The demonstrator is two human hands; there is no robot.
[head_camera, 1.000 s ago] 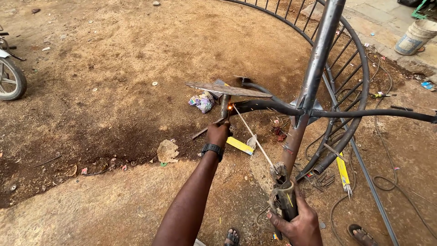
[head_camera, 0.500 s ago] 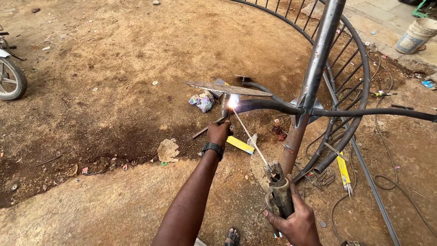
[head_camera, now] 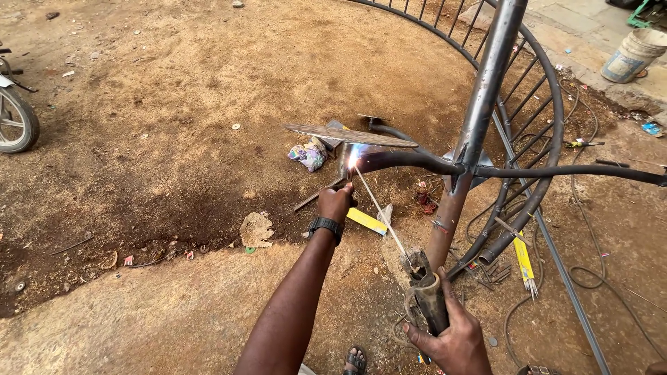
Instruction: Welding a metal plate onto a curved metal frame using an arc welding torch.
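Right hand [head_camera: 451, 340] gripped the holder [head_camera: 429, 298]; left hand [head_camera: 336, 203] steadied the rod [head_camera: 381, 215], arc [head_camera: 352, 161] burning under the plate [head_camera: 351, 135], weld seemingly unfinished.

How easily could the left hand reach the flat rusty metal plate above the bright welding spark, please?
Probably yes: the left hand is raised just below the flat rusty metal plate, with open air between them. The only things close by are the thin welding rod and the bright spark at its tip.
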